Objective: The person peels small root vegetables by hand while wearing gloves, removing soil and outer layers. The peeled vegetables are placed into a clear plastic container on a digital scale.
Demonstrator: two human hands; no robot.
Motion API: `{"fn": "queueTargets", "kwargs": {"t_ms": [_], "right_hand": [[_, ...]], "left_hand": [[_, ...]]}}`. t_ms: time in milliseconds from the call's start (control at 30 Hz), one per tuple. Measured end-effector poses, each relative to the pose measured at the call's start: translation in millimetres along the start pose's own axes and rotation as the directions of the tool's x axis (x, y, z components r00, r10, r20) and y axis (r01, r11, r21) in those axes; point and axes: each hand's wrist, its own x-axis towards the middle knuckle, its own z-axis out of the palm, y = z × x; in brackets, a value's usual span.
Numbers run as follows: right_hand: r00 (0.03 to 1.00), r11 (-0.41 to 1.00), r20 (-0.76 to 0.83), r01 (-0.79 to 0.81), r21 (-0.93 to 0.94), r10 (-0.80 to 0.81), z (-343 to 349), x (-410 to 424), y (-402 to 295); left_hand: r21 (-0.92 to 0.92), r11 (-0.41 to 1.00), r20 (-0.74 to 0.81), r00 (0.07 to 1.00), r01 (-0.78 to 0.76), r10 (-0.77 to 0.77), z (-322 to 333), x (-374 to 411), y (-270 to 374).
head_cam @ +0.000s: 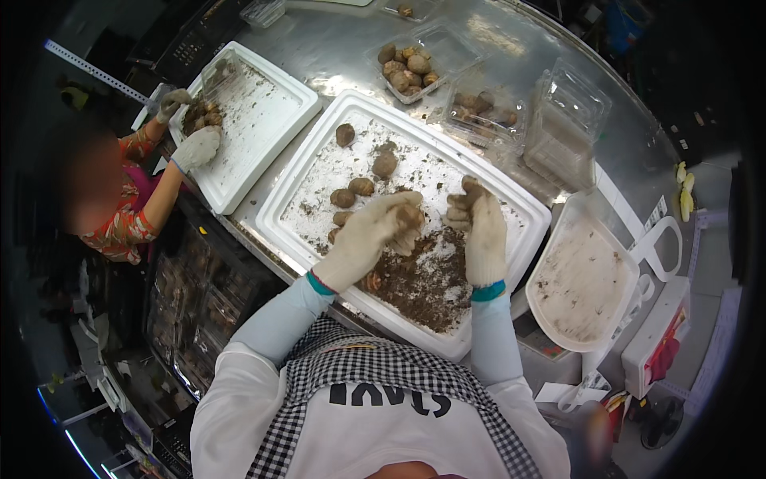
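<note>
My left hand (380,233), in a soiled white knit glove, is closed around a brown taro corm (410,219) above a white foam tray (287,185). Facing it from the right, my gloved right hand (477,224) has its fingers curled and apart, with nothing seen in it; its palm side is partly hidden. Several round taro corms (385,163) lie along the tray's left and upper part, one (344,135) near the top corner. Loose dark soil (425,293) covers the tray's near right part, below and between my hands. A smaller reddish corm (372,280) lies beside my left wrist.
Clear plastic boxes of corms (412,75) stand beyond the tray, beside stacked empty boxes (559,129). A soiled white scale pan (583,281) is at right. At left, a co-worker's gloved hands (196,149) work over another foam tray (257,132). Packed boxes (197,305) fill a dark crate below.
</note>
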Motion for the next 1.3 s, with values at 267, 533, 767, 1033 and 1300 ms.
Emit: {"fn": "queueTargets", "kwargs": {"t_ms": [267, 533, 767, 1033, 1300], "right_hand": [[0.989, 0.959, -0.129, -0.032, 0.281, 0.071, -3.9, 99.3, 2.4], [0.959, 0.967, -0.148, 0.251, 0.053, -0.241, -7.7, 129.0, -45.9], [0.806, 0.876, -0.344, 0.428, -0.222, -0.481, 2.9, 122.7, -63.4], [0.984, 0.897, 0.033, 0.174, -0.407, -0.176, 1.6, 69.2, 23.7], [0.988, 0.908, 0.156, 0.046, -0.416, 0.021, 15.9, 23.6, 36.0]], "left_hand": [[0.135, 0.969, 0.015, 0.978, 0.206, -0.21, 0.7, 98.5, 40.2], [0.286, 0.952, 0.066, 0.989, 0.109, -0.133, 17.4, 183.8, 54.5], [0.683, 0.685, -0.213, 0.966, 0.254, -0.146, 6.2, 204.7, 79.6], [0.917, 0.312, -0.189, 0.959, 0.25, -0.213, -2.7, 74.1, 63.8], [0.761, 0.551, -0.29, 0.939, 0.342, -0.182, 16.0, 37.4, 19.2]]}}
